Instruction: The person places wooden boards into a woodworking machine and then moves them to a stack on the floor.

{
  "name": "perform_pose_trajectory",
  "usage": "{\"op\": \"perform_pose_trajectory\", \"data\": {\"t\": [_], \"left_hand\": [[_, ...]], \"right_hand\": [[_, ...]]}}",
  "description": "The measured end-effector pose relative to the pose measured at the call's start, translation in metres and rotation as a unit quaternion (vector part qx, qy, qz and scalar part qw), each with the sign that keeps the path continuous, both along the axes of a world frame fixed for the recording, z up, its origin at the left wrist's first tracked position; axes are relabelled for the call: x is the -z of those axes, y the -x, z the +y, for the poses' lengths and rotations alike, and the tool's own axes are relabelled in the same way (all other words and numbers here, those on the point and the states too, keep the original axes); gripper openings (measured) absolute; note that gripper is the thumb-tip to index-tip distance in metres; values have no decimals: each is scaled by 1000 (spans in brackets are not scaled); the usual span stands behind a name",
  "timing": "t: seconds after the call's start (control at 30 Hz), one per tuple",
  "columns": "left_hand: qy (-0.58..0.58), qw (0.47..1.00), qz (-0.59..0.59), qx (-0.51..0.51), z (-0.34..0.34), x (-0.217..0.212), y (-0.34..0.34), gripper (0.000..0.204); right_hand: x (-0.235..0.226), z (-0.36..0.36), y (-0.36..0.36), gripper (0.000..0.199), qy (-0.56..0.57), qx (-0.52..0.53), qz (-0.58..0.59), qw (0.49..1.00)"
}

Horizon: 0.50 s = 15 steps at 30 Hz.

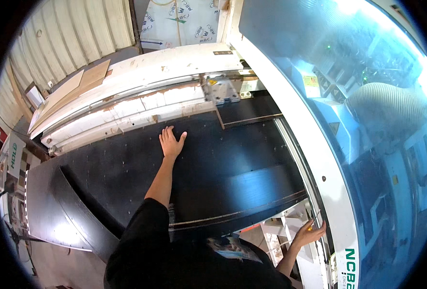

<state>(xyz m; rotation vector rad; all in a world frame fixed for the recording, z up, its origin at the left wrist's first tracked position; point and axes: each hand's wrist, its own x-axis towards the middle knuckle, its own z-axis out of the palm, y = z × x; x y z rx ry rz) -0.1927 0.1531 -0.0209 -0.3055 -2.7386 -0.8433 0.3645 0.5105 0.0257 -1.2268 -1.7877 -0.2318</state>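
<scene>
My left hand (172,143) lies with spread fingers on the black table surface (131,159), near its far side, and holds nothing. Under my left forearm, toward the right, is a dark board (232,188) with a light brown near edge. Low on the right, my right hand (309,234) is closed around a small tool (310,228) with a yellow-orange part and a thin pointed end. Its exact kind is hard to make out. This hand is beside the white machine frame (336,202). A smaller dark panel (249,111) lies farther back by the metal rail.
A long dark strip (81,202) stands out from the table at left. Behind is a white machine beam (127,115) with thin boards (74,91) on it. At right, a blue see-through cover (290,43) encloses machine parts and a ribbed hose (391,103).
</scene>
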Motion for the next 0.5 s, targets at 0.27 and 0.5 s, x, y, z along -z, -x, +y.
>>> {"op": "perform_pose_trajectory", "data": {"t": [0.27,0.5], "left_hand": [[-379,915,-138,0,-2,-1,-24,43],[-613,760,-216,31,17,-97,-85,19]], "right_hand": [[41,15,-61,45,392,-62,1,918],[25,21,-22,49,260,-284,137,913]]}}
